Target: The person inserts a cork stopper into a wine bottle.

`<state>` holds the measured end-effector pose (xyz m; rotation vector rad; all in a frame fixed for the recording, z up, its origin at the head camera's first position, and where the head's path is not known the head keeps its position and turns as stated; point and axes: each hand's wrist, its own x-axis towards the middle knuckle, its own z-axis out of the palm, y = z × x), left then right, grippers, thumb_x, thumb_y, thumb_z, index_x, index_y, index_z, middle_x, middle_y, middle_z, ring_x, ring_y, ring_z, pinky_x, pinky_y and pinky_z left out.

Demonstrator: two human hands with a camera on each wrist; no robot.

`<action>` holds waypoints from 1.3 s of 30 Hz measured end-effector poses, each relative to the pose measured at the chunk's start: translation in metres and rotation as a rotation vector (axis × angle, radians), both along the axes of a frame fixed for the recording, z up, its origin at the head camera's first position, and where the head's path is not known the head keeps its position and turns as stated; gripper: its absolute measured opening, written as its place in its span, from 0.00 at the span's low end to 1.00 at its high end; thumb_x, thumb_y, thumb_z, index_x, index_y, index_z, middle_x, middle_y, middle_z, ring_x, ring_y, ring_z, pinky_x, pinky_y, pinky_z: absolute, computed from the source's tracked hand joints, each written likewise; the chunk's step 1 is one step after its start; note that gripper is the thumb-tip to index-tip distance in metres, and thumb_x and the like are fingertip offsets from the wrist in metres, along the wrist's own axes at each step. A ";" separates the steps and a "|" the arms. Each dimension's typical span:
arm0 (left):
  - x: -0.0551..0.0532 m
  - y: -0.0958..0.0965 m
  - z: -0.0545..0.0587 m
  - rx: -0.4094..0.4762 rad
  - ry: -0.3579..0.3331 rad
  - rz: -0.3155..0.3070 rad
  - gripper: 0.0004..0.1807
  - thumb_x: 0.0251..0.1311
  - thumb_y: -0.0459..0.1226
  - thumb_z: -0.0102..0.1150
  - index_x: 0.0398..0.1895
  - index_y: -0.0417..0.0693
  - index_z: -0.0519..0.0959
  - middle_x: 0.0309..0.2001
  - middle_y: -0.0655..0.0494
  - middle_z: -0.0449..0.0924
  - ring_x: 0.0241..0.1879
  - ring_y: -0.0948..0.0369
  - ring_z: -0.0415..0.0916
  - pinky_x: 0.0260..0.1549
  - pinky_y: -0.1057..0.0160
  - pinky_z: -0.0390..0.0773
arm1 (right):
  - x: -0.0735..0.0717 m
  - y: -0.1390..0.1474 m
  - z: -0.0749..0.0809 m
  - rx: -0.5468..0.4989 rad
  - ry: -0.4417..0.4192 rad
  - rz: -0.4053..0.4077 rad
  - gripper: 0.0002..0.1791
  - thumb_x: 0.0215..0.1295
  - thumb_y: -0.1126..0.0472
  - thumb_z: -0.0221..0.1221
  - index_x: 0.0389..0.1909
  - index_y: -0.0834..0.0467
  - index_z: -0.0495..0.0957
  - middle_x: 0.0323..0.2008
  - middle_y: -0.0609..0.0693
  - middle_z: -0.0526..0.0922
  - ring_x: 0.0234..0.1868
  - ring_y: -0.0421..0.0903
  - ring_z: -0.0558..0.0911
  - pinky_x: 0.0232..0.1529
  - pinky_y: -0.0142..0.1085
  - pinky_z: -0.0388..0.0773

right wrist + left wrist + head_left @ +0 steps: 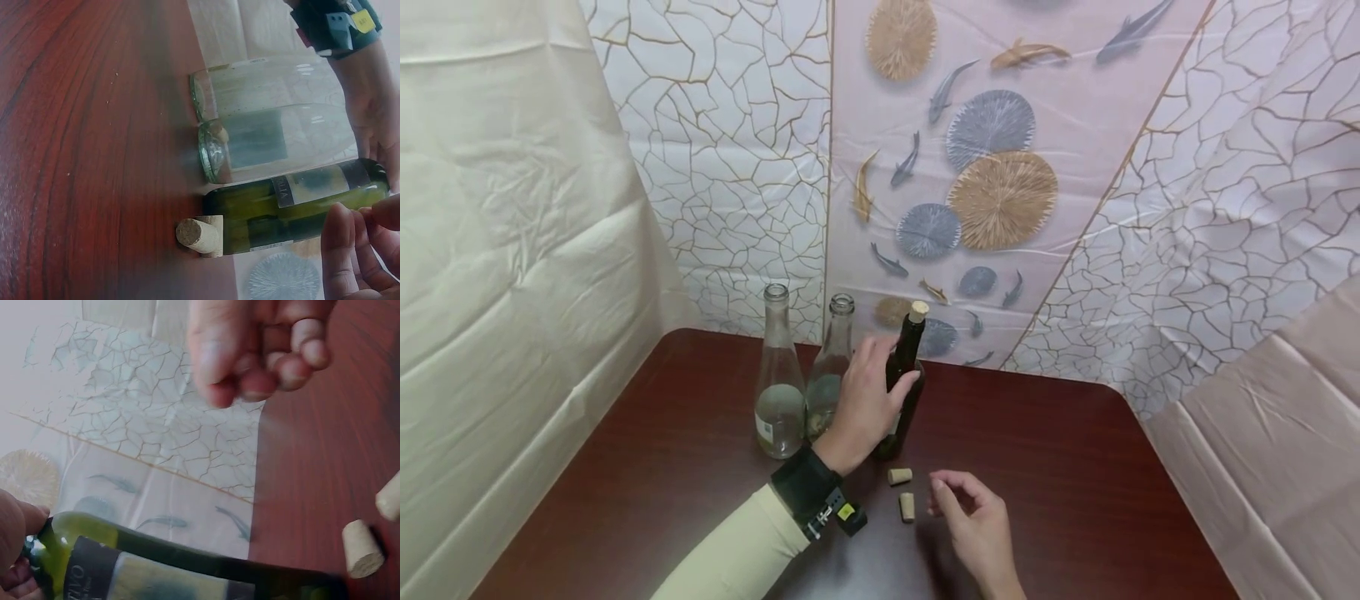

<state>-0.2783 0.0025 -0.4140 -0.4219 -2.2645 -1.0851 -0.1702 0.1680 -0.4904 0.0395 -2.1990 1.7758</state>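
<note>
My left hand (867, 398) grips a dark green wine bottle (910, 342) around the neck and shoulder, thumb on the near side. A cork (918, 312) sits in its mouth, its pale top sticking out. The bottle's label (169, 578) shows in the left wrist view. In front of it, my right hand (973, 521) hovers over the table with fingers loosely bent and thumb near the index finger; I see nothing between them. Two loose corks lie to its left, one cork (899, 476) nearer the bottle and another cork (907, 507) closer to me.
Two clear glass bottles, a left one (780, 417) and a right one (831, 358), stand uncorked left of the green bottle. All rest on a dark red wooden table (1075, 483). Patterned cloth (760, 167) hangs right behind the table's back edge.
</note>
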 end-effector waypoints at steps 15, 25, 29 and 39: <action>0.058 -0.024 -0.076 0.116 0.035 -0.071 0.27 0.63 0.48 0.61 0.62 0.48 0.70 0.59 0.53 0.70 0.58 0.59 0.70 0.53 0.53 0.76 | 0.000 0.002 -0.008 -0.061 -0.120 -0.032 0.10 0.61 0.63 0.65 0.38 0.67 0.83 0.28 0.62 0.84 0.25 0.50 0.85 0.29 0.39 0.85; 0.089 -0.063 -0.115 0.309 -0.086 -0.131 0.13 0.63 0.39 0.63 0.48 0.47 0.76 0.47 0.55 0.75 0.45 0.57 0.80 0.44 0.58 0.83 | -0.002 -0.002 -0.020 -0.170 -0.229 -0.073 0.17 0.60 0.61 0.66 0.42 0.71 0.81 0.31 0.64 0.84 0.26 0.47 0.85 0.30 0.38 0.85; 0.097 -0.070 -0.127 0.377 -0.125 -0.105 0.12 0.61 0.35 0.64 0.46 0.43 0.76 0.45 0.54 0.76 0.45 0.56 0.80 0.42 0.60 0.84 | 0.001 -0.003 -0.026 -0.251 -0.290 -0.088 0.19 0.59 0.62 0.67 0.44 0.74 0.79 0.32 0.62 0.84 0.27 0.46 0.84 0.31 0.38 0.85; 0.106 -0.078 -0.132 0.435 -0.205 -0.017 0.11 0.60 0.34 0.64 0.44 0.43 0.77 0.43 0.56 0.77 0.45 0.61 0.78 0.40 0.64 0.84 | 0.002 -0.004 -0.037 -0.302 -0.317 -0.078 0.21 0.59 0.60 0.67 0.46 0.74 0.78 0.33 0.61 0.84 0.28 0.45 0.84 0.31 0.38 0.85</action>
